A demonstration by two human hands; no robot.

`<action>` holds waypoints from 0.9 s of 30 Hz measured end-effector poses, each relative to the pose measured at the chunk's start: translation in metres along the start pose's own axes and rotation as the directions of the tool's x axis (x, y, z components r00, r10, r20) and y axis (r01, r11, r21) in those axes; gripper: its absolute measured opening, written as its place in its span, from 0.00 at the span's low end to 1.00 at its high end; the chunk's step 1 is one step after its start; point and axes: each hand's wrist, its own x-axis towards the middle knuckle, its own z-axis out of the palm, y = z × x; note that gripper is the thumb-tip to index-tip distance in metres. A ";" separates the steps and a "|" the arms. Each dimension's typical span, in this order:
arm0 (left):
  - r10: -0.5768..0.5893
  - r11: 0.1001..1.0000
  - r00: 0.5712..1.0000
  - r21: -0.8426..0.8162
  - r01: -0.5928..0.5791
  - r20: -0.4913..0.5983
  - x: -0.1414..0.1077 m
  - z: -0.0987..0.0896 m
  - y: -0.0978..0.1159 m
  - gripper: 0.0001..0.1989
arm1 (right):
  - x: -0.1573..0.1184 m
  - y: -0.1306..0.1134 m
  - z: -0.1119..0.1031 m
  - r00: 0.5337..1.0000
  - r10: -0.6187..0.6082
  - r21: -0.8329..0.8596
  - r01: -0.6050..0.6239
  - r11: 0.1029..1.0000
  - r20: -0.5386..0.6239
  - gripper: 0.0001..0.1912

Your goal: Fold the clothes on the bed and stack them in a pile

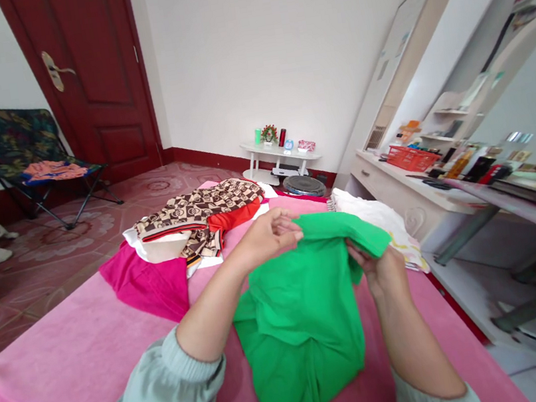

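A bright green garment (308,302) hangs from my hands above the bed, its lower part resting on the pink cover; its exact kind does not show. My left hand (271,237) is closed, fingertips pinching the upper left corner of its folded top band. At the other end of that band, my right hand (381,268) grips the cloth, with the thumb on the inner side and some fingers hidden by the fabric. Beyond my left hand lie a brown-and-cream patterned garment (188,207) and a magenta garment (146,283). White clothing (365,210) lies beyond my right hand.
The pink bed cover (68,345) spreads beneath the clothes. Along the right stands a dressing table (396,185) with a red basket (410,156) and bottles. A folding chair (12,142) is at the left, and a low white table (265,149) stands by the far wall.
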 end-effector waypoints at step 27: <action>0.112 0.988 0.976 0.086 -0.130 0.189 -0.002 0.009 -0.013 0.14 | -0.033 0.005 0.022 0.788 -0.121 -0.392 0.425 0.816 0.603 0.31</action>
